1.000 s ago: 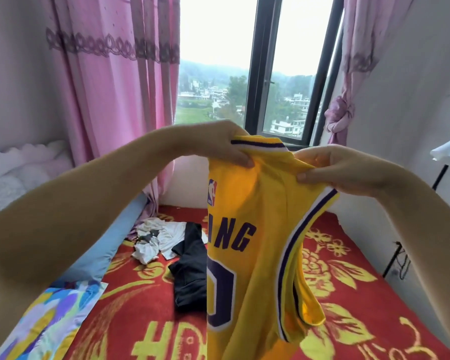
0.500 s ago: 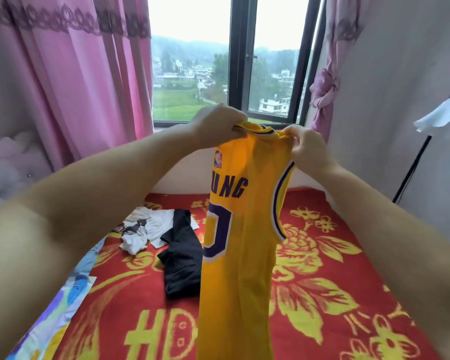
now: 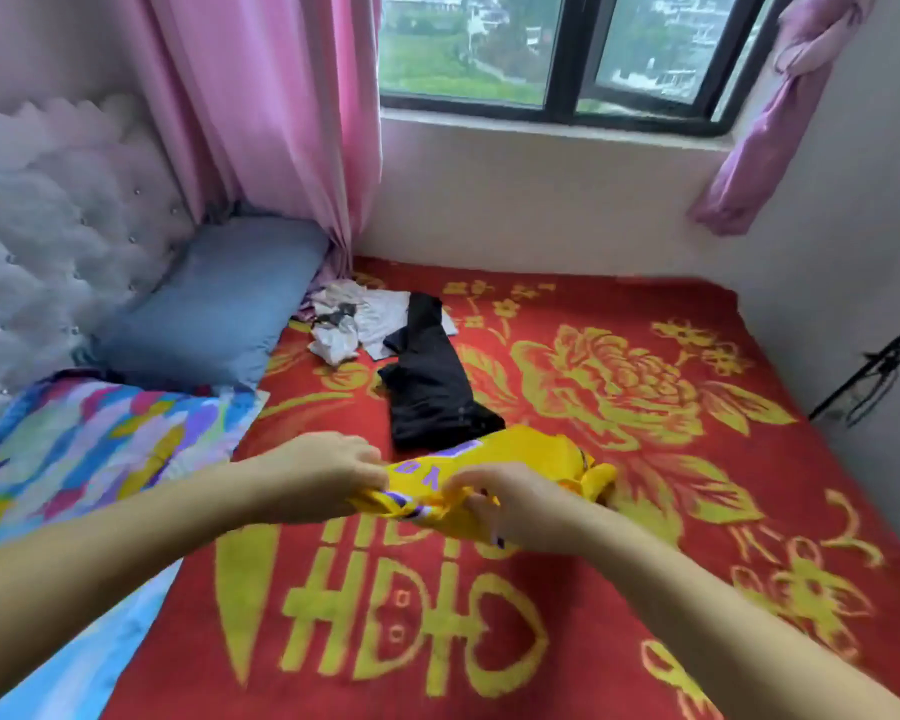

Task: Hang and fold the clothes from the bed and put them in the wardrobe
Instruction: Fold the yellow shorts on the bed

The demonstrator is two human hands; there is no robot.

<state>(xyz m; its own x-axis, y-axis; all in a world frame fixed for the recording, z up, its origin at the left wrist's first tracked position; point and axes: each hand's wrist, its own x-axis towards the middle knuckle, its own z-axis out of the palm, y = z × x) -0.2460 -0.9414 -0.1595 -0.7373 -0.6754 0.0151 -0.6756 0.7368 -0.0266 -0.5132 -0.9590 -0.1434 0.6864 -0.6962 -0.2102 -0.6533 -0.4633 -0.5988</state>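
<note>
Covering bed (image 3: 645, 589): red floral blanket (image 3: 567, 314)

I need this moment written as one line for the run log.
left hand: grips yellow jersey | right hand: grips jersey | jersey: bunched on red blanket | black garment, white clothes: unfolded

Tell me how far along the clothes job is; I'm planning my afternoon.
Nothing looks finished; no wardrobe is in view. In hand: the left hand and right hand grip the yellow jersey, bunched on the red blanket. Left: the black garment and the white clothes lie unfolded.
</note>
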